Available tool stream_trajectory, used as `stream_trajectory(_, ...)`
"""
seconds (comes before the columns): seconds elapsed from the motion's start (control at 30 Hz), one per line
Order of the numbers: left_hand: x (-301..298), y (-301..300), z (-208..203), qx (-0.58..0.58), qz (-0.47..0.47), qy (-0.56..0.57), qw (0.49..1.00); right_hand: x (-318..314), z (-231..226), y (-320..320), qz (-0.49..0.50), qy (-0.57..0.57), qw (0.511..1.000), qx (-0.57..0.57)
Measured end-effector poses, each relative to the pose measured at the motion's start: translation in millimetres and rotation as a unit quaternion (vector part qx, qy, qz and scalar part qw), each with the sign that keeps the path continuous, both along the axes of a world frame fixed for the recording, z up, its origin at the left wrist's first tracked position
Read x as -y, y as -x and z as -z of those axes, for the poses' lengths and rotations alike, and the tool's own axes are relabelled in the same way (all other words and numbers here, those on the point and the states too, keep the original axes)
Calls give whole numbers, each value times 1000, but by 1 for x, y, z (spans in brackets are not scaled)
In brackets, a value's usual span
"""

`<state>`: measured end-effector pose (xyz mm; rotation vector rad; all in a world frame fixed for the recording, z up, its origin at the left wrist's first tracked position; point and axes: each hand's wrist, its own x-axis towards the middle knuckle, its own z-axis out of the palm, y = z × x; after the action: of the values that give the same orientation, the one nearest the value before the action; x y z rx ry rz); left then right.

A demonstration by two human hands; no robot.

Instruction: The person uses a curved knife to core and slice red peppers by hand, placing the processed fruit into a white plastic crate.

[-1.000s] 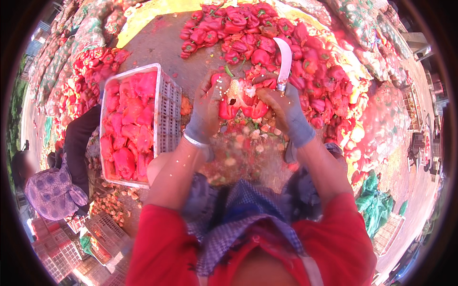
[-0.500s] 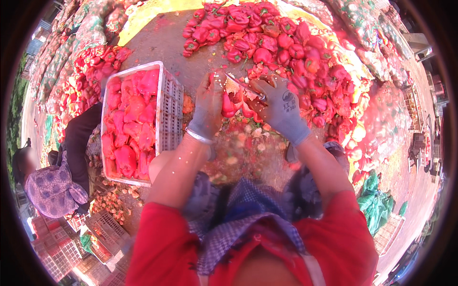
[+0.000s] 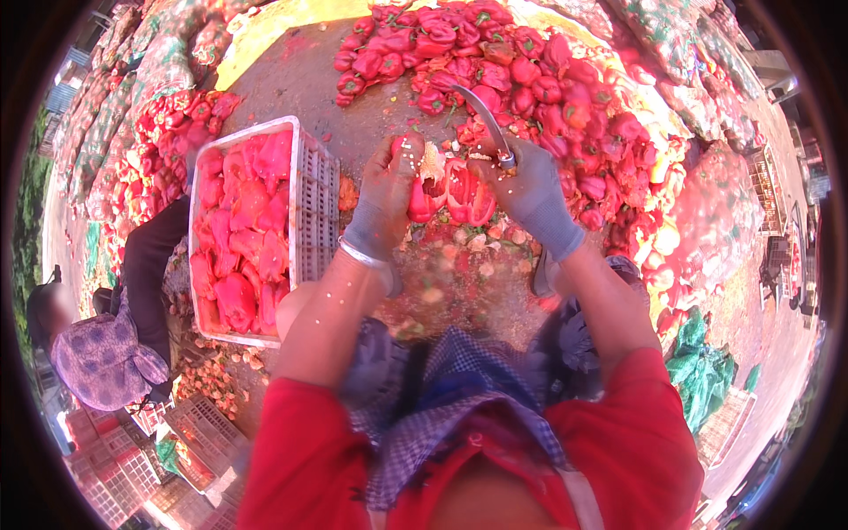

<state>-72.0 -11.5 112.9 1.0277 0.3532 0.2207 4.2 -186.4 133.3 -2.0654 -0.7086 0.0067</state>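
Note:
My left hand (image 3: pixel 382 194), in a grey glove dotted with pale seeds, is closed on the left side of a red bell pepper (image 3: pixel 470 200). The pepper is split apart, and its pale seed core (image 3: pixel 433 165) shows between the two parts. A curved knife (image 3: pixel 485 111) is gripped in my gloved right hand (image 3: pixel 534 184), its blade pointing up and to the left, clear of the pepper. The right fingers also touch the pepper's right part; the fingertips are partly hidden behind it.
A white plastic crate (image 3: pixel 315 203) of cut red peppers stands at my left. Ahead and to the right spreads a pile of whole peppers (image 3: pixel 539 93). Scraps (image 3: pixel 459 274) litter the ground below my hands. Another person (image 3: pixel 106 358) sits at far left, near stacked crates (image 3: pixel 119 450).
The knife blade has swung up, away from the pepper, where it lay across the top before. The pepper's two parts are now spread open, showing the inside.

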Motion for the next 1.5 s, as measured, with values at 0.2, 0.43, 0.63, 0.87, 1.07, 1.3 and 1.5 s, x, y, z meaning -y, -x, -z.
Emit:
stream_trajectory(0.2, 5, 3, -3, 11, 32, -97, 995, 4, -1, 0, 45, -98, 992, -70)
stream_trajectory(0.43, 6, 4, 3, 19, 34, -59, 997, 18, -12, -31, 81, 98, 991, 33)
stream_trajectory(0.63, 17, -1, -3, -29, 10, 11, 999, 9, -18, -14, -1, 75, 997, 31)
stream_trajectory(0.87, 14, 6, 14, 94, 75, -329, 937, -7, 2, 13, -100, 74, 992, 30)
stream_trajectory(1.07, 7, 8, 7, -3, 150, -151, 977, -4, 17, 0, -111, 8, 994, -15)
stream_trajectory(1.3, -2, 13, -1, 33, 171, -167, 970, -1, 0, -9, -119, -56, 951, -279)
stream_trajectory(1.5, -2, 12, -2, 46, 152, -314, 936, -1, 4, -5, -107, -21, 981, -157)
